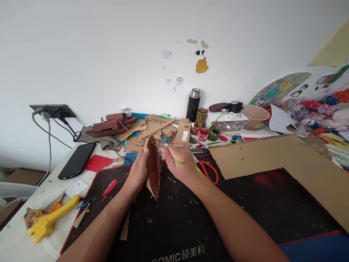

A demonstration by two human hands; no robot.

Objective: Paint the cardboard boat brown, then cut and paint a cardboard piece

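Boat-shaped cardboard piece (154, 168) above black mat (174, 222), gripped by left hand (138, 171). Right hand (183, 157) pinches green-handled tool (178, 163) beside it. Steady hold, light pressure seem best; thin walls could buckle.

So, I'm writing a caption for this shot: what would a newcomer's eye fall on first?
Probably the boat-shaped cardboard piece, brown inside, held upright in the left hand at centre. Then the bright yellow tool at lower left, and the orange-handled scissors beyond the right forearm.
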